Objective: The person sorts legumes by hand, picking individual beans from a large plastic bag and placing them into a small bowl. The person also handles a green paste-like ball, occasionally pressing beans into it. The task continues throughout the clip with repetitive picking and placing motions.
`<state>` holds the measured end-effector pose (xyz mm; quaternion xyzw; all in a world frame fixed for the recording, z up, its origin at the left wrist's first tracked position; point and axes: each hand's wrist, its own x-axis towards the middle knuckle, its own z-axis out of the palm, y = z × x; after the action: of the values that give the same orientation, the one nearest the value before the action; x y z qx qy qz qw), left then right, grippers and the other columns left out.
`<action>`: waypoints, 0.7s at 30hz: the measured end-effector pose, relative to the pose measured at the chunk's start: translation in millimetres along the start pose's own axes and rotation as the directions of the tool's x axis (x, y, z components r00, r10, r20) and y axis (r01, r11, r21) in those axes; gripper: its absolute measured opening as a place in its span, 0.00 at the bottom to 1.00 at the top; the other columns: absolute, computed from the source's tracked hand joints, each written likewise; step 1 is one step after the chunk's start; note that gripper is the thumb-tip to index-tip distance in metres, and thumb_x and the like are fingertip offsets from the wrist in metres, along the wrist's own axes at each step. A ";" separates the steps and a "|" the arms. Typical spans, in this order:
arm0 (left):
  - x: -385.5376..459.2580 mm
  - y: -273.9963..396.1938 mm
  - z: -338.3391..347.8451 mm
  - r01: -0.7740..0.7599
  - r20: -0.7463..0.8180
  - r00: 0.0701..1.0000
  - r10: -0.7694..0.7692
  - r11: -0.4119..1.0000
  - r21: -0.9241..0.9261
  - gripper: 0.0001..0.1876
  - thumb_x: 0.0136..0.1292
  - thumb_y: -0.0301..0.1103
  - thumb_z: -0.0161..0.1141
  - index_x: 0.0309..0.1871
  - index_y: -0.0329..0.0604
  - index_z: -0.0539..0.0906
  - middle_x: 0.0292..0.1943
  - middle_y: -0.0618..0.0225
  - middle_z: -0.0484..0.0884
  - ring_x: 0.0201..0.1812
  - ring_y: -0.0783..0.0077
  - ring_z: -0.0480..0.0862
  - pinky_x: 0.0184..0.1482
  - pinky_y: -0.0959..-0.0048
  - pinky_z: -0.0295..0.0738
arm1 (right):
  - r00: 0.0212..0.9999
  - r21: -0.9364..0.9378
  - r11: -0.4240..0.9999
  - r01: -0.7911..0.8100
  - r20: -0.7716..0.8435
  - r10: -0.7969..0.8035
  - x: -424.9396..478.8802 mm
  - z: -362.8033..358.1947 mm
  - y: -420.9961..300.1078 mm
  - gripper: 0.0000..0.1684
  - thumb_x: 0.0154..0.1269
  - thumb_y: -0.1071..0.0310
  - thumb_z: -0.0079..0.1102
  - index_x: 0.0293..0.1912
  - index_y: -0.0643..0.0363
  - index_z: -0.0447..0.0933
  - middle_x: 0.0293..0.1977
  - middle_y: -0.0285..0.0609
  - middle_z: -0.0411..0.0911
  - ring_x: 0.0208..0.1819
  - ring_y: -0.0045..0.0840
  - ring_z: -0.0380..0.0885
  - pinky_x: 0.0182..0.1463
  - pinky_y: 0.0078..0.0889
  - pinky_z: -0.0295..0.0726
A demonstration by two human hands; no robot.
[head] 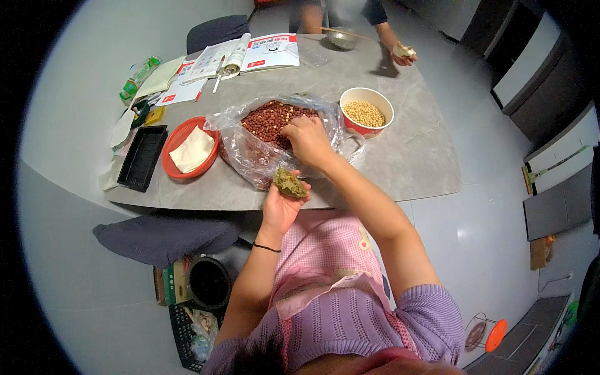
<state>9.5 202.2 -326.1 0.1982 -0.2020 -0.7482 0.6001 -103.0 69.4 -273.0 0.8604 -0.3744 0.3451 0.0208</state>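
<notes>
My left hand (281, 206) is palm up at the table's near edge, holding a greenish lump of food (289, 183). My right hand (307, 138) reaches into a clear plastic bag (253, 164) full of reddish-brown peanuts or beans (269, 124) with some pale ones among them. Its fingertips are down at the reddish pieces, and whether they pinch any is hidden. Right of the bag stands a paper tub (367, 131) of pale yellow beans (364, 113). Left of it, an orange-red plastic basket (169, 154) holds a folded white cloth (192, 150).
A black plastic tray (142, 158) lies at the table's left. Open booklets (269, 52), a pen (218, 79) and a plastic bottle (140, 79) are farther back. A metal bowl (341, 38) with chopsticks stands at the far edge, near another person's hand (404, 55) holding food.
</notes>
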 end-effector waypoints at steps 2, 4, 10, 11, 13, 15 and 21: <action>1.3 -1.3 -0.2 0.004 0.000 1.000 -0.004 1.000 0.005 0.25 0.74 0.50 0.34 0.58 0.39 0.70 0.40 0.56 0.79 0.41 0.63 0.78 0.47 0.63 0.74 | 1.000 0.008 1.000 0.009 -0.021 -0.008 -4.1 -1.7 4.6 0.10 0.53 0.74 0.55 0.36 0.54 0.81 0.33 0.39 0.77 0.42 0.33 0.75 0.50 0.37 0.67; 2.2 -1.6 -6.8 -0.003 0.074 0.997 0.006 0.999 -0.050 0.25 0.74 0.49 0.34 0.58 0.38 0.69 0.41 0.53 0.80 0.43 0.62 0.80 0.48 0.62 0.75 | 1.000 0.050 0.999 -0.002 0.000 0.002 -4.9 -3.5 5.9 0.12 0.52 0.73 0.53 0.36 0.53 0.81 0.34 0.38 0.77 0.45 0.32 0.74 0.52 0.39 0.65; 1.8 -0.1 -9.6 0.004 0.086 0.996 0.002 0.998 -0.067 0.25 0.74 0.48 0.34 0.59 0.37 0.69 0.42 0.52 0.80 0.44 0.60 0.80 0.48 0.62 0.76 | 0.999 0.032 0.999 -0.027 0.020 0.027 -5.9 -8.6 16.5 0.11 0.54 0.71 0.53 0.36 0.52 0.82 0.34 0.36 0.79 0.43 0.31 0.76 0.51 0.39 0.66; 2.3 -0.6 -9.6 -0.001 0.091 0.996 0.007 0.998 -0.069 0.25 0.74 0.48 0.34 0.59 0.37 0.69 0.43 0.52 0.80 0.44 0.60 0.80 0.48 0.62 0.76 | 1.000 0.037 0.999 -0.028 0.007 0.028 -5.7 -9.4 19.3 0.10 0.55 0.72 0.54 0.36 0.52 0.82 0.34 0.37 0.79 0.43 0.32 0.76 0.50 0.38 0.67; -0.7 1.4 0.1 -0.012 0.013 1.000 0.012 1.000 -0.009 0.25 0.74 0.49 0.34 0.59 0.37 0.69 0.41 0.54 0.80 0.43 0.61 0.79 0.47 0.61 0.74 | 1.000 0.046 0.999 -0.026 -0.015 0.026 -5.4 -10.3 24.9 0.09 0.56 0.72 0.57 0.37 0.53 0.82 0.35 0.37 0.79 0.41 0.33 0.76 0.47 0.37 0.67; 1.4 1.8 -1.5 -0.003 0.017 1.000 0.003 1.000 -0.012 0.26 0.74 0.50 0.34 0.59 0.37 0.69 0.41 0.54 0.80 0.43 0.60 0.79 0.48 0.60 0.74 | 0.996 0.104 0.993 -0.049 -0.063 0.056 -4.6 -9.6 28.8 0.09 0.57 0.73 0.57 0.38 0.55 0.82 0.38 0.39 0.80 0.43 0.34 0.77 0.49 0.38 0.68; 0.9 1.1 0.4 -0.010 0.028 1.000 0.011 0.999 -0.047 0.26 0.74 0.50 0.34 0.58 0.36 0.69 0.41 0.54 0.80 0.44 0.60 0.79 0.47 0.59 0.75 | 0.981 0.246 0.967 -0.066 -0.164 0.109 4.4 -5.4 36.0 0.12 0.55 0.76 0.56 0.40 0.57 0.80 0.37 0.42 0.80 0.43 0.37 0.78 0.47 0.39 0.71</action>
<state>10.0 201.1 -325.2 0.1726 -0.1939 -0.7524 0.6054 -127.7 42.4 -274.3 0.8054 -0.3644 0.4628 -0.0654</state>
